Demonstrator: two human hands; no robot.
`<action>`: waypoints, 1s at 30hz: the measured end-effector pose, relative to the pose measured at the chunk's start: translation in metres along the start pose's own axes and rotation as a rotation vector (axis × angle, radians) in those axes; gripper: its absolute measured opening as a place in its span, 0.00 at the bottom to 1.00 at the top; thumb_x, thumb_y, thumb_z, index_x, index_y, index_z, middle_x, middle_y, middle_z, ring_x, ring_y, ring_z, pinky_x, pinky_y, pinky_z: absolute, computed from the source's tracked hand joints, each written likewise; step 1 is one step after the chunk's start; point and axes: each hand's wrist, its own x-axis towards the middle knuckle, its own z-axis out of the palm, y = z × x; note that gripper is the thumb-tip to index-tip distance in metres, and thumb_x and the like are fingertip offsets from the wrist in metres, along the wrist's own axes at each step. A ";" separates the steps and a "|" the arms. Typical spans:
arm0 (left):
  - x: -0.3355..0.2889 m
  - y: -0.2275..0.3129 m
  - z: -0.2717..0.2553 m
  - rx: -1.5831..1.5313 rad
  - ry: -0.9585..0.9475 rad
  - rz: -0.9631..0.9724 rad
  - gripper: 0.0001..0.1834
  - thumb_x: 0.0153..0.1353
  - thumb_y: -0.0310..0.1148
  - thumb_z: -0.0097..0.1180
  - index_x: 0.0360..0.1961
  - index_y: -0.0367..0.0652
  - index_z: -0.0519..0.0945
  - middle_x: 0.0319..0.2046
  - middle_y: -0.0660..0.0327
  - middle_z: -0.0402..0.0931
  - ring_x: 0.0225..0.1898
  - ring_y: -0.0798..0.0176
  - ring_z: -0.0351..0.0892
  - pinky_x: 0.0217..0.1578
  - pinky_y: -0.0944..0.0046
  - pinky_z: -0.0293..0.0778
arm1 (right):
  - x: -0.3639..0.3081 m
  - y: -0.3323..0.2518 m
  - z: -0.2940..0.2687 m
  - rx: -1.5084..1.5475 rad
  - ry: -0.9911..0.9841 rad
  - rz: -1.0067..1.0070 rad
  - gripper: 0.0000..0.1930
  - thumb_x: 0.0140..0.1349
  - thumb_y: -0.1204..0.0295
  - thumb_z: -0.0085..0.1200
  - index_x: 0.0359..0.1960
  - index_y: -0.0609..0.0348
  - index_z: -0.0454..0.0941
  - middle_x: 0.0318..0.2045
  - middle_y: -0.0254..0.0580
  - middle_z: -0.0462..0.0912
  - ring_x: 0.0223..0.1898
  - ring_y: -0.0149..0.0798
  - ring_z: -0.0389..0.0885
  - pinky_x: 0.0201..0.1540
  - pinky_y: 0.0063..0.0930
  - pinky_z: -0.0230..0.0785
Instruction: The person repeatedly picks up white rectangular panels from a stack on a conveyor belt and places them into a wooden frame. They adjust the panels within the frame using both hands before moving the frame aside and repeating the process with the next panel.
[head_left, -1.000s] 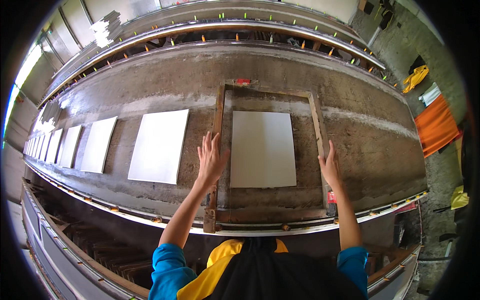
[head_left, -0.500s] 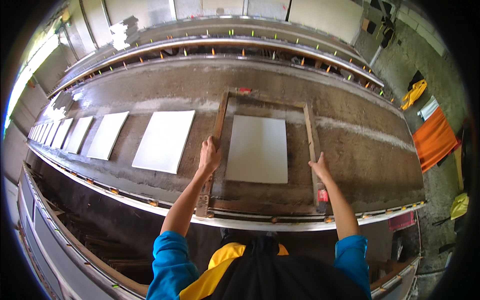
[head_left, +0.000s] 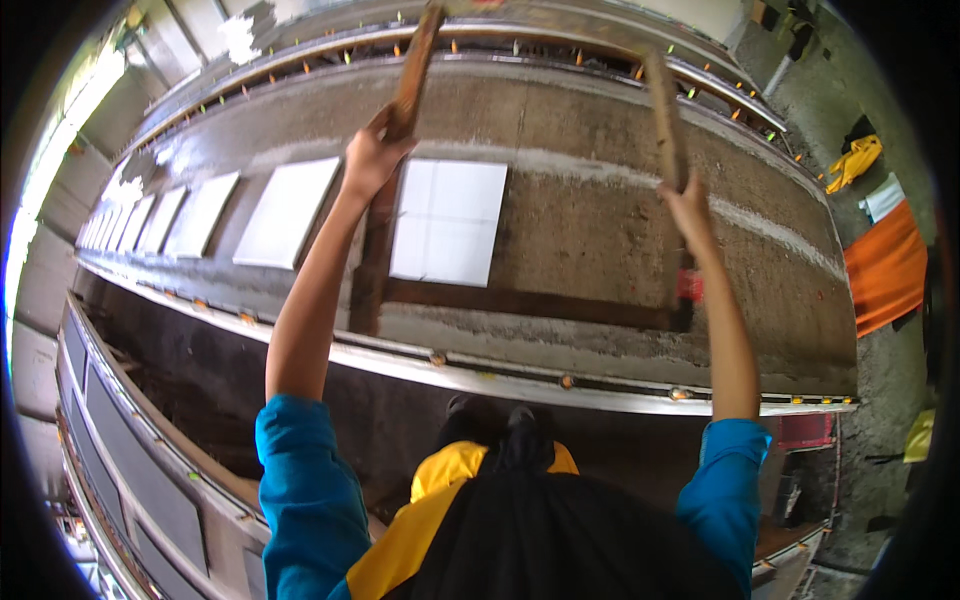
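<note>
My left hand (head_left: 378,165) is closed round the left bar of a large rectangular wooden frame (head_left: 414,75), and my right hand (head_left: 690,205) grips its right bar. The frame looks tilted, its far end raised over the table and its near bar low by the front edge. Motion blurs it, and I cannot tell whether a mesh is stretched across it. Inside the left part of its outline shows a white rectangular sheet (head_left: 450,225), flat on the table, with faint lines on it. Red tape (head_left: 690,284) marks the right bar near its lower corner.
The long brown table (head_left: 580,225) carries a row of white sheets (head_left: 287,213) running left. Rails (head_left: 520,58) with small orange and green clips edge another table behind. Orange cloth (head_left: 886,270) hangs at the right end. A rack (head_left: 150,470) stands lower left.
The frame has risen off the table, its far end tilting up, and shifted right relative to the sheet it surrounded. Both hands moved up with it. The view has shifted a little.
</note>
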 end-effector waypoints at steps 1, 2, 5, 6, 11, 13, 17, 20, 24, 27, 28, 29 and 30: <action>-0.005 0.033 0.018 -0.071 -0.073 -0.106 0.35 0.40 0.35 0.64 0.52 0.39 0.68 0.41 0.46 0.75 0.41 0.51 0.77 0.39 0.61 0.72 | 0.004 0.032 -0.021 -0.030 0.098 -0.010 0.36 0.51 0.58 0.53 0.56 0.70 0.56 0.51 0.62 0.65 0.54 0.54 0.64 0.55 0.40 0.56; -0.014 0.039 0.038 -0.135 -0.055 -0.092 0.35 0.39 0.35 0.64 0.52 0.39 0.68 0.40 0.46 0.75 0.41 0.52 0.77 0.40 0.61 0.71 | -0.001 0.043 -0.033 -0.109 0.137 -0.013 0.36 0.52 0.57 0.53 0.56 0.69 0.56 0.52 0.61 0.65 0.54 0.54 0.64 0.55 0.39 0.57; -0.037 0.051 0.086 -0.109 0.051 0.035 0.37 0.37 0.34 0.63 0.53 0.38 0.67 0.39 0.46 0.75 0.40 0.52 0.77 0.41 0.61 0.71 | -0.014 0.077 -0.056 -0.132 0.134 0.005 0.35 0.52 0.55 0.52 0.56 0.65 0.57 0.52 0.58 0.66 0.53 0.53 0.65 0.54 0.38 0.57; -0.043 0.049 0.106 -0.138 0.046 0.039 0.38 0.37 0.34 0.63 0.53 0.38 0.67 0.38 0.46 0.75 0.39 0.52 0.77 0.41 0.61 0.71 | -0.019 0.092 -0.060 -0.187 0.193 -0.009 0.34 0.52 0.57 0.53 0.56 0.64 0.58 0.51 0.57 0.67 0.52 0.52 0.67 0.54 0.38 0.57; -0.076 0.072 0.162 -0.261 -0.190 -0.128 0.41 0.37 0.34 0.62 0.56 0.36 0.63 0.38 0.46 0.73 0.37 0.57 0.76 0.39 0.61 0.73 | -0.051 0.141 -0.081 -0.203 0.125 0.108 0.33 0.50 0.60 0.55 0.54 0.67 0.59 0.50 0.59 0.67 0.52 0.53 0.66 0.54 0.37 0.57; -0.082 0.067 0.190 -0.200 -0.185 -0.111 0.41 0.39 0.34 0.62 0.58 0.39 0.61 0.42 0.46 0.69 0.38 0.56 0.75 0.40 0.62 0.73 | -0.052 0.181 -0.087 -0.234 0.120 0.091 0.34 0.50 0.60 0.56 0.55 0.68 0.59 0.51 0.60 0.67 0.53 0.53 0.66 0.55 0.37 0.57; -0.089 0.048 0.229 -0.337 -0.187 -0.082 0.39 0.40 0.32 0.62 0.58 0.41 0.62 0.43 0.51 0.73 0.38 0.62 0.77 0.38 0.65 0.74 | -0.051 0.215 -0.074 -0.212 0.110 0.114 0.36 0.49 0.58 0.56 0.56 0.69 0.57 0.54 0.61 0.61 0.58 0.54 0.58 0.58 0.41 0.52; -0.098 0.054 0.239 -0.337 -0.229 -0.268 0.38 0.41 0.30 0.61 0.57 0.41 0.63 0.44 0.55 0.74 0.34 0.67 0.78 0.36 0.68 0.75 | -0.041 0.237 -0.066 -0.278 0.046 0.090 0.35 0.49 0.61 0.56 0.55 0.69 0.57 0.55 0.60 0.59 0.57 0.56 0.56 0.58 0.43 0.50; -0.120 0.053 0.253 -0.276 -0.191 -0.336 0.37 0.43 0.28 0.60 0.57 0.42 0.63 0.45 0.55 0.74 0.35 0.68 0.78 0.35 0.69 0.75 | -0.046 0.250 -0.053 -0.217 0.005 0.106 0.35 0.49 0.63 0.57 0.55 0.69 0.56 0.56 0.61 0.57 0.58 0.56 0.54 0.59 0.44 0.49; -0.126 0.050 0.260 -0.244 -0.178 -0.330 0.36 0.43 0.27 0.61 0.57 0.44 0.64 0.45 0.57 0.74 0.36 0.69 0.78 0.38 0.69 0.75 | -0.048 0.260 -0.052 -0.181 -0.068 0.139 0.36 0.50 0.63 0.56 0.57 0.68 0.54 0.57 0.60 0.56 0.60 0.54 0.50 0.61 0.43 0.46; -0.127 0.052 0.262 -0.208 -0.201 -0.341 0.36 0.43 0.27 0.61 0.57 0.45 0.64 0.45 0.58 0.74 0.36 0.68 0.78 0.39 0.69 0.75 | -0.052 0.263 -0.051 -0.171 -0.063 0.158 0.36 0.50 0.63 0.57 0.57 0.68 0.54 0.56 0.60 0.56 0.60 0.55 0.51 0.60 0.43 0.46; -0.127 0.055 0.262 -0.171 -0.223 -0.350 0.35 0.43 0.28 0.61 0.57 0.46 0.64 0.44 0.58 0.75 0.37 0.68 0.78 0.39 0.68 0.75 | -0.055 0.263 -0.051 -0.160 -0.057 0.176 0.36 0.50 0.64 0.57 0.56 0.68 0.54 0.56 0.60 0.57 0.60 0.55 0.51 0.60 0.43 0.47; -0.126 0.054 0.264 -0.138 -0.216 -0.350 0.35 0.43 0.28 0.62 0.57 0.47 0.65 0.45 0.59 0.74 0.38 0.67 0.78 0.41 0.68 0.75 | -0.054 0.263 -0.053 -0.192 -0.079 0.165 0.36 0.49 0.63 0.57 0.56 0.68 0.55 0.55 0.60 0.58 0.59 0.55 0.52 0.60 0.43 0.47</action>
